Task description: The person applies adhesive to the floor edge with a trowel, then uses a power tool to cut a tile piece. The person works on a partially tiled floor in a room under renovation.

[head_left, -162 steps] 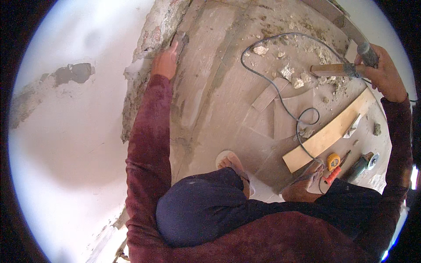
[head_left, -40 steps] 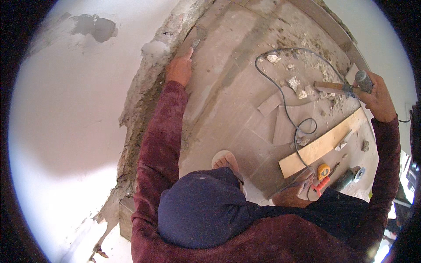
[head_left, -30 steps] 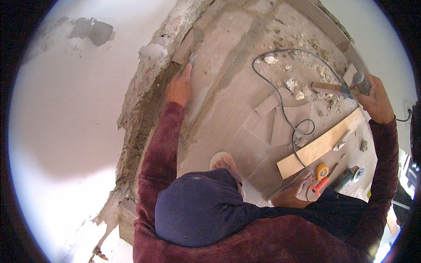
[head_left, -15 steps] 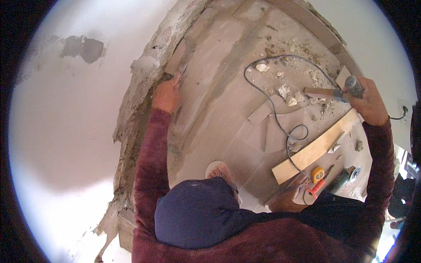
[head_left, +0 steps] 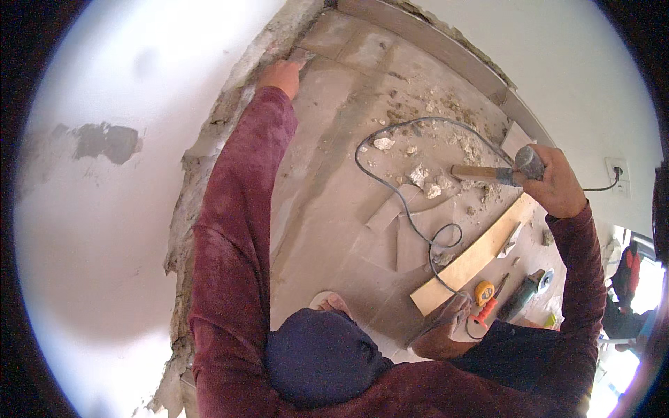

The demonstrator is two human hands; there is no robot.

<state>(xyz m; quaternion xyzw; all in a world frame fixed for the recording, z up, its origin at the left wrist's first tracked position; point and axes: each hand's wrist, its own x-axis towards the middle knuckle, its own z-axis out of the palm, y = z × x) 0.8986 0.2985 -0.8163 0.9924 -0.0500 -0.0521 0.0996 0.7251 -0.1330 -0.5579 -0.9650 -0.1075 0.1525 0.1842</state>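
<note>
Farther along the wall (head_left: 125, 237) went the left hand (head_left: 281, 78), its grip impossible to make out; the right hand (head_left: 555, 184) was wrapped round the hammer (head_left: 493, 174) at its head end, above the floor (head_left: 334, 244).

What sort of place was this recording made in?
Most likely an indoor room under renovation: there is a rough, broken wall edge, pale rubble lies scattered over the floor, and the right hand holds a hammer.
</note>
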